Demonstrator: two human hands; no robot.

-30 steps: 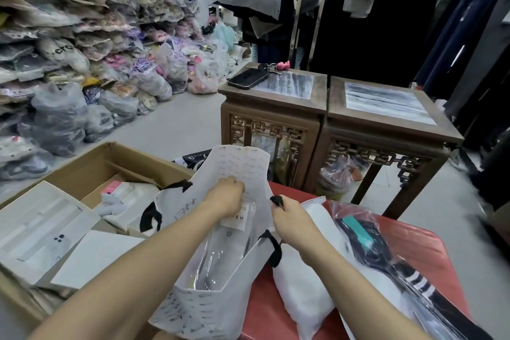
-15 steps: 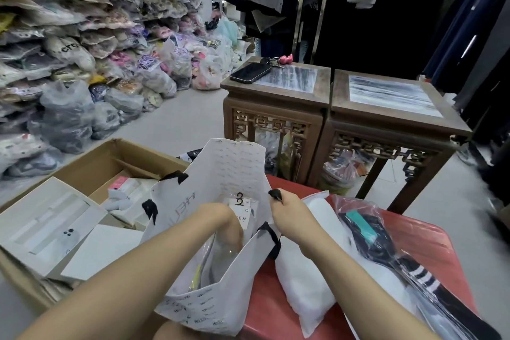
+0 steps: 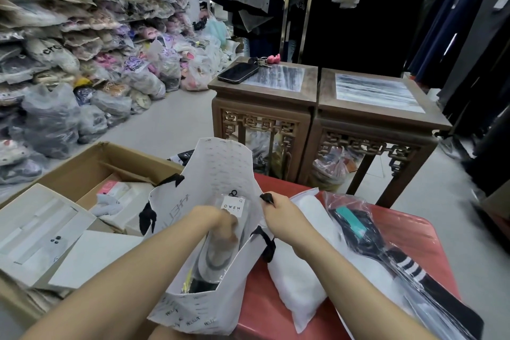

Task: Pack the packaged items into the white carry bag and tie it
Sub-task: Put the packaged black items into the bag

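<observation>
1. Your left hand [image 3: 220,225] is inside the white bag [image 3: 193,309], blurred; its grip cannot be told.
2. Your right hand [image 3: 278,215] pinches the bag's rim.
3. Right of it lie a white packet [image 3: 300,284] and a striped packet [image 3: 386,251].

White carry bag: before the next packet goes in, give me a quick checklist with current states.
1. White carry bag mouth held open: ok, right hand holds the rim by a black handle.
2. Current clear packet seated inside: cannot tell, left hand is in the bag and blurred.
3. Left hand free for the next pick: not ok.
4. Next items within reach: ok, white packet and black striped packet lie on the red table beside the bag.
5. Room left in the bag: cannot tell.
6. Handles ready for tying: not ok, bag is open.
</observation>
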